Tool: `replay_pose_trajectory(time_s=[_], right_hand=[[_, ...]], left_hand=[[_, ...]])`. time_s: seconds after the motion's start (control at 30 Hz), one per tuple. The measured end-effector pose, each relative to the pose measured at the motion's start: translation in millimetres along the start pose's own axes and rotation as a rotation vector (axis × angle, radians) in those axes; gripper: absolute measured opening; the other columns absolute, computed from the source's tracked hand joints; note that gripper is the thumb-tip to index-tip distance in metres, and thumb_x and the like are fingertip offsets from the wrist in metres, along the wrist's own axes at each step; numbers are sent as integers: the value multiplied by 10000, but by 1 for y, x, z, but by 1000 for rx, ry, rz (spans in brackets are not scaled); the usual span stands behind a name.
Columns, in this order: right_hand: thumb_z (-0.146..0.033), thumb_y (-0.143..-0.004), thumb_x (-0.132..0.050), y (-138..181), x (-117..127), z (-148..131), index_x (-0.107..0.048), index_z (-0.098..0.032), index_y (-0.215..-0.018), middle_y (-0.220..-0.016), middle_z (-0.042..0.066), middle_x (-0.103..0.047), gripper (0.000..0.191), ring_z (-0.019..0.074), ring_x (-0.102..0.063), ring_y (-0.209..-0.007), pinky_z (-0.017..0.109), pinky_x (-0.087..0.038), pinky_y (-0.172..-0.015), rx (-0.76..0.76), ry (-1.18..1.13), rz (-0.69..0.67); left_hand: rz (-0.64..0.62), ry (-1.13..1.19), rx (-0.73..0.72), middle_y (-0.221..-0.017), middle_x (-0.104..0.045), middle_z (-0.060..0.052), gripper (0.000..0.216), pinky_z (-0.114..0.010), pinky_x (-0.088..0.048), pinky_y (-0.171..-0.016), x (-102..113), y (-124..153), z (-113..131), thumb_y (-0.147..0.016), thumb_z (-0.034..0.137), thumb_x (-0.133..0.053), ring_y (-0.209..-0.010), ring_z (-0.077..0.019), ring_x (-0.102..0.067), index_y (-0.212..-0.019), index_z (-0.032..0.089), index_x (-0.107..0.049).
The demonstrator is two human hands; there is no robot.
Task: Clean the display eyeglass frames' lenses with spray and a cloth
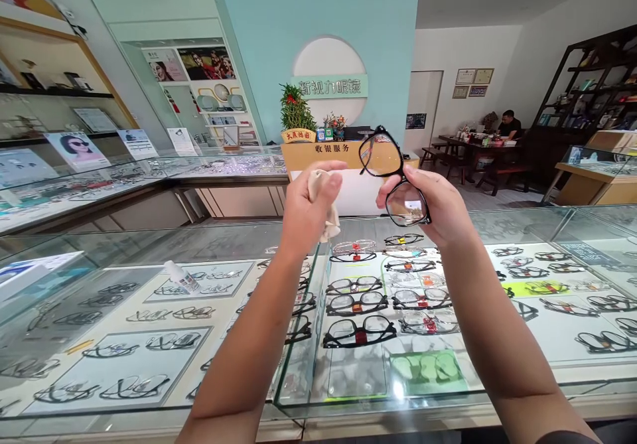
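Observation:
Held up over the glass counter, a pair of black-framed glasses (382, 155) is tilted, one lens above the other. My right hand (438, 198) grips it near the bridge, between thumb and fingers. To its left, my left hand (306, 212) is closed around a crumpled cream cloth (329, 222), which hangs below the thumb. A gap separates the cloth from the glasses. Under my hands, rows of spectacle frames (359, 331) lie inside the display case.
The glass display counter (298, 412) spans the front. A small white bottle (180, 277) stands on its left part. Another long display case (249, 165) runs along the left. Behind are a cashier desk (298, 158) with a plant (296, 109) and, far right, a person (508, 125) at a table.

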State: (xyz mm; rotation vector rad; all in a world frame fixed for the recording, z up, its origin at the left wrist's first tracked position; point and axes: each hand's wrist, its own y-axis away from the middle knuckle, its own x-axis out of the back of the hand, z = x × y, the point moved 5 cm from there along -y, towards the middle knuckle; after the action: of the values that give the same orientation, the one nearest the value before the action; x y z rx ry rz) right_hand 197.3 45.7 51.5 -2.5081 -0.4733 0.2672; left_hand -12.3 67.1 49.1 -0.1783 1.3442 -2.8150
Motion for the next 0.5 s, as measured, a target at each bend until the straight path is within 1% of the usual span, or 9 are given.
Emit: replay_pose_trajectory(time_s=[0.03,0.1,0.17,0.2,0.23,0.33,0.4,0.5], right_hand=[[-614,-997,-667,1,1,0,-847,-207,-852,-843,71,-820,468,178,-688,-662,306,-549,-623,-20,34,-27],[-604,-1003,-656,3,1,0,-850,-212,-816,-803,69,-814,476,190,-691,-665,319,-559,-647,-62,120,-105],[-593,-1016,-641,5,2,0,-860,-224,-803,-774,62,-810,480,200,-703,-687,336,-576,-704,-105,211,-210],[-585,-1025,-632,6,2,0,-866,-232,-806,-769,58,-811,476,203,-708,-696,344,-580,-730,-115,245,-255],[-576,-1034,-625,7,2,-1,-870,-242,-809,-767,53,-812,470,205,-711,-701,351,-582,-751,-116,270,-287],[-555,-1046,-616,9,4,-4,-875,-259,-808,-772,42,-820,460,208,-706,-687,369,-583,-775,-110,304,-319],[-559,-1042,-623,9,5,-5,-879,-255,-802,-762,45,-822,464,201,-692,-651,366,-579,-751,-124,301,-322],[-578,-1035,-637,11,5,-5,-884,-242,-811,-741,53,-821,474,179,-665,-597,348,-566,-713,-148,295,-335]], left_hand=[[18,-76,-84,-822,-642,-18,532,-316,-478,-647,3,0,5,-896,685,-754,-658,-161,-537,-1236,277,-779],[17,-216,-235,-1054,-732,-60,770,-358,-542,-787,6,0,14,-770,714,-857,-833,-208,-642,-1398,296,-701],[-47,-327,-331,-1297,-734,-112,1005,-413,-561,-919,5,0,20,-657,744,-917,-1026,-272,-687,-1513,309,-618],[-95,-371,-360,-1376,-717,-129,1053,-437,-560,-968,3,0,22,-632,752,-927,-1104,-300,-688,-1532,310,-603],[-141,-402,-382,-1415,-708,-137,1050,-456,-557,-1008,1,1,24,-635,754,-925,-1162,-318,-685,-1532,309,-607],[-216,-445,-434,-1371,-747,-128,907,-490,-543,-1084,-3,2,29,-704,736,-895,-1229,-326,-686,-1465,294,-674],[-220,-451,-450,-1320,-773,-122,847,-489,-545,-1091,-3,3,32,-722,722,-891,-1205,-316,-703,-1425,287,-707],[-217,-452,-457,-1269,-792,-118,816,-473,-555,-1078,-2,4,34,-706,700,-914,-1162,-308,-725,-1382,278,-738]])
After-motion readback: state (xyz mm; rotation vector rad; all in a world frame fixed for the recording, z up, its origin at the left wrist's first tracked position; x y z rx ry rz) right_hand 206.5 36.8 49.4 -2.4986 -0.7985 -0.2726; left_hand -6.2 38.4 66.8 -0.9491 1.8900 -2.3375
